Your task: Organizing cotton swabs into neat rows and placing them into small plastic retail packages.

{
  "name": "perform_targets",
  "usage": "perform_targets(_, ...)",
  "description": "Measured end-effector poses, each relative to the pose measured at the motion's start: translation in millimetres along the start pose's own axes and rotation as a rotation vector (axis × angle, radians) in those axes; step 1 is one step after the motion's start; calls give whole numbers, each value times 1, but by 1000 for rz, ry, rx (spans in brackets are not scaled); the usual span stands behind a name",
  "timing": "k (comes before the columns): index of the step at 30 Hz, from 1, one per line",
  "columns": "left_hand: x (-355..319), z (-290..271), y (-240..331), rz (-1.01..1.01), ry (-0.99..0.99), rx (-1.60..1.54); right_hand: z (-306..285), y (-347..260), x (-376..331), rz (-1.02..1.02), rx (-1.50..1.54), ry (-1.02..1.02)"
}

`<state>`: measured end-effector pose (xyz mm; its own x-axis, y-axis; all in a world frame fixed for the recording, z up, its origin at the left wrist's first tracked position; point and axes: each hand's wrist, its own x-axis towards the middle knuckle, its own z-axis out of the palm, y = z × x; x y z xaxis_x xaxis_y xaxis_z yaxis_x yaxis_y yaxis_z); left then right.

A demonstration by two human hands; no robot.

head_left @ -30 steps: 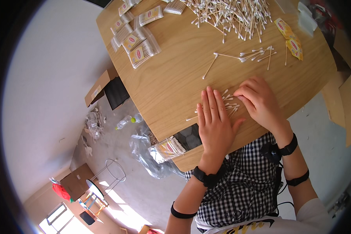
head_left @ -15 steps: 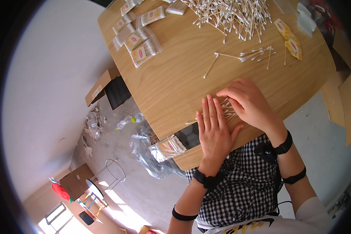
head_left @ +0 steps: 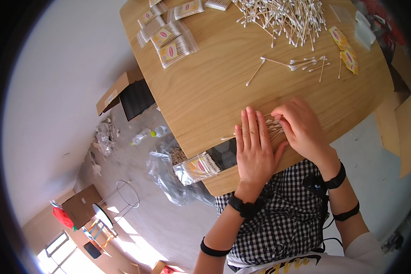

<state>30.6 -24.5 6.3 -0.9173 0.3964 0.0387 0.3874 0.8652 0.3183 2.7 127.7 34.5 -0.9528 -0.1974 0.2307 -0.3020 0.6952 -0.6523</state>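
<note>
One wooden desk (head_left: 210,96) carries your whole job, and much of it looks to be still ahead of you. The biggest thing on it is a heap of loose cotton swabs (head_left: 290,20) at the far side, cut off by the top edge of the view, so you can't tell its full size. On the far left, a group of clear packets (head_left: 169,39) lies overlapping, with swabs lined up inside; these look like the finished part.

Your left hand (head_left: 255,153) lies flat, palm down, its fingers extended and the thumb set apart, over some of a small batch of swabs (head_left: 275,129). Your right hand (head_left: 302,124) is just beside it, thumb and forefinger brought close together at the batch; blur hides whether they pinch a swab. That batch seems only partly evened up.

Near the left corner of the desk, a single filled packet (head_left: 200,167) lies apart from the others. To the right, well beyond your hands, are yellow printed pieces (head_left: 350,61), whether empty wrappers or labels you can't tell.

The labels on the packets are yellow and white with a red oval mark; their finer printing is too small to make out.

Smallest are the stray swabs (head_left: 306,63) between your hands and the heap, uncollected and pointing various ways.
</note>
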Motion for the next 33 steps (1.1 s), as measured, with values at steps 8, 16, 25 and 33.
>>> perform_targets(8, 1, 1, 1, -4, -4, -8, 4, -2, -10, 195, 243, 57)
perform_targets(16, 1, 1, 2, -4, 3, -17, -4, -3, -4, 166, 158, -23)
perform_targets(25, 1, 1, 0, 7, 7, -40, -15, -7, -27, 504, 587, 322)
perform_targets(33, -2, 2, 2, 11, -12, 22, -37, -31, -83, 578, 390, 16)
